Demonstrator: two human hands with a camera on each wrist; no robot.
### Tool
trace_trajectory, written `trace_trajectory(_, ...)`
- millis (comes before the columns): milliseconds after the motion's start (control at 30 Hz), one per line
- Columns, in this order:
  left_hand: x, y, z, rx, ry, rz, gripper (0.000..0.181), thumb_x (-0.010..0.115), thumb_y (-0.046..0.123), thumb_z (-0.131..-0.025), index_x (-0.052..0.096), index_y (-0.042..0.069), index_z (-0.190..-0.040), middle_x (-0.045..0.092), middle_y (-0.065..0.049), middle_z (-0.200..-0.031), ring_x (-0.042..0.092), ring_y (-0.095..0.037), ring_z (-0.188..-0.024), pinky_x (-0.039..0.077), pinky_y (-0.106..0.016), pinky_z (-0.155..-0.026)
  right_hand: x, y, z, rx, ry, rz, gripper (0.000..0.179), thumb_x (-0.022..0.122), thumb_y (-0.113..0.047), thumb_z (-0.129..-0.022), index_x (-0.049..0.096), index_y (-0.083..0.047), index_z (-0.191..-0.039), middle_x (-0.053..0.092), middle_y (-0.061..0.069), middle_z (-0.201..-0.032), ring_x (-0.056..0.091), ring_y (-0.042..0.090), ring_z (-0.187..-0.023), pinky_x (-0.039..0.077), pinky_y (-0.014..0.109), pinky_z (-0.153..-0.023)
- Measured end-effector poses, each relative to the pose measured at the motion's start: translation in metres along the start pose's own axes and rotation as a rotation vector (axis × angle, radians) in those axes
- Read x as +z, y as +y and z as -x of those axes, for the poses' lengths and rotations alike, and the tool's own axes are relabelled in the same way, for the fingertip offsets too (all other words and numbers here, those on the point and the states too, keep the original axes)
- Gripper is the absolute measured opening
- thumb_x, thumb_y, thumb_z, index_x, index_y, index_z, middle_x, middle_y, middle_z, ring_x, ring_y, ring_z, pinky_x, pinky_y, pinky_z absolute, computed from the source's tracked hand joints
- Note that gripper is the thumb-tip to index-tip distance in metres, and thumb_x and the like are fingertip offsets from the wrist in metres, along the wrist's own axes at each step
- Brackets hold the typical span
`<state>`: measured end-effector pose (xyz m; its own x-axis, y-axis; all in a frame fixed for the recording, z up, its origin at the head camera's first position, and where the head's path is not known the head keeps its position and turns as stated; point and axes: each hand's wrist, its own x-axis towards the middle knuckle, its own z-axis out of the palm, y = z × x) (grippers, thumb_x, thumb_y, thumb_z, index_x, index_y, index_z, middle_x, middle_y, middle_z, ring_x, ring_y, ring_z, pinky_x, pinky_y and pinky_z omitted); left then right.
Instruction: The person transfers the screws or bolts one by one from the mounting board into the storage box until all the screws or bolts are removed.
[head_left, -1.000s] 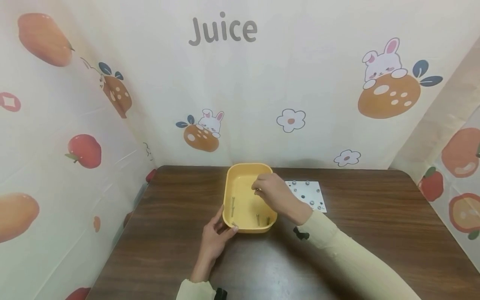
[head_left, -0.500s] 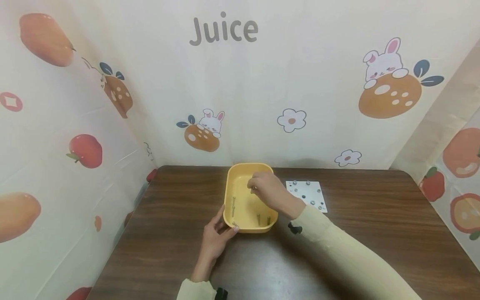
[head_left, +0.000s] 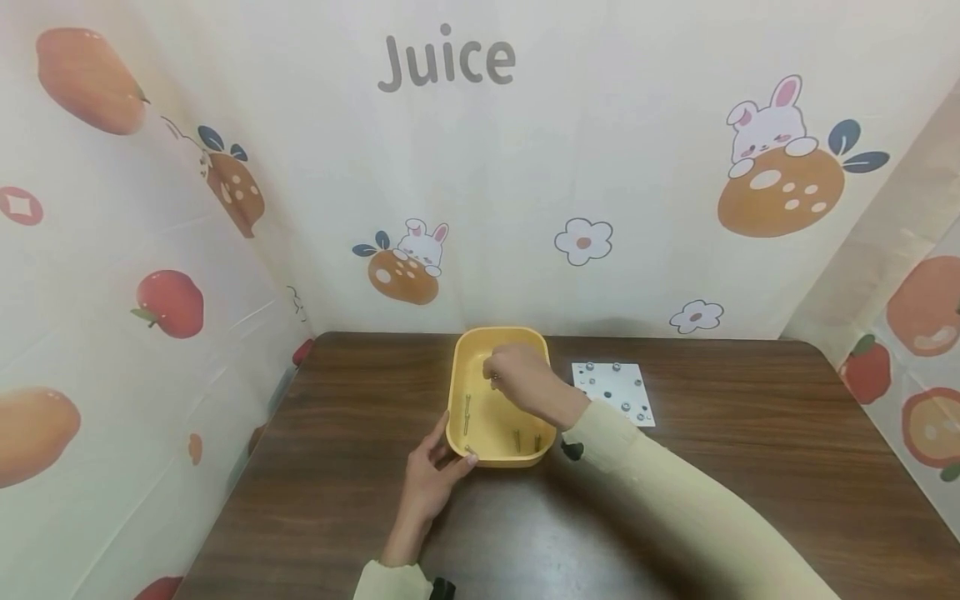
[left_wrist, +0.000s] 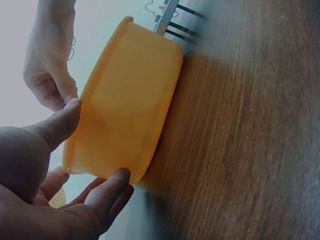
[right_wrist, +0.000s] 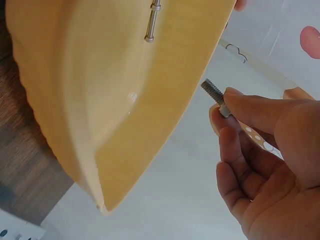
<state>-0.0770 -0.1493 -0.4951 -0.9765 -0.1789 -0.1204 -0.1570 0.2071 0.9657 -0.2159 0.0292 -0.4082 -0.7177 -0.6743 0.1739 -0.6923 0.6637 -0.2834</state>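
Note:
My right hand (head_left: 519, 379) is above the yellow plastic tray (head_left: 452, 375). Thumb and forefinger pinch a short threaded bolt (right_wrist: 214, 92), its thread pointing away from the fingertips in the right wrist view. At the tray's near left corner, my left hand (head_left: 431, 479) holds on, thumb at the rim and fingers spread against the side and lower edge, as the left wrist view (left_wrist: 65, 175) also has it. Inside the tray lie several bolts, among them one at the left (head_left: 467, 423) and one near the front (head_left: 517, 440).
To the right of the tray lies a white plate (head_left: 611, 387) with holes and several metal nuts on it. The brown wooden table (head_left: 750, 467) extends around both. A printed curtain (head_left: 510, 167) stands behind and at the sides.
My right hand has moved left over the tray, with the bolt between its fingertips. The left hand and the tray have hardly moved.

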Motion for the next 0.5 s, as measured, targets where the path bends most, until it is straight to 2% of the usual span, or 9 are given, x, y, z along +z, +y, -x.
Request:
trace_trajectory(200,0.0,-0.001,0.0,-0.001,-0.002,0.005,0.086,0.088,0.012,-0.086,0.046,0.015,-0.161,0.041,-0.028,-0.162,0.059,-0.043,-0.135,0.057,-0.048,-0.106,0.005,0.0,-0.008,0.01,-0.046,0.005,0.016,0.079,0.003,-0.088,0.083,-0.005,-0.101,0.08,0.01,-0.102,0.075,0.025,-0.096,0.063,0.034,-0.088)
trace_trajectory(333,0.0,-0.001,0.0,-0.001,-0.006,0.006,0.086,0.088,0.012,-0.086,0.046,0.015,-0.161,0.04,-0.028,-0.163,0.058,-0.043,-0.135,0.056,-0.048,-0.106,0.008,0.0,-0.013,-0.003,-0.05,0.0,0.013,0.076,0.005,-0.087,0.08,-0.007,-0.087,0.076,0.003,-0.086,0.068,0.018,-0.079,0.059,0.029,-0.074)
trace_trajectory(500,0.0,0.0,0.0,-0.003,0.002,-0.013,0.086,0.088,0.013,-0.086,0.046,0.016,-0.161,0.04,-0.028,-0.164,0.057,-0.045,-0.136,0.054,-0.053,-0.109,0.011,-0.004,-0.018,0.018,-0.071,-0.007,0.023,0.075,0.006,-0.085,0.07,-0.011,-0.071,0.068,-0.003,-0.074,0.057,0.013,-0.068,0.052,0.026,-0.065)
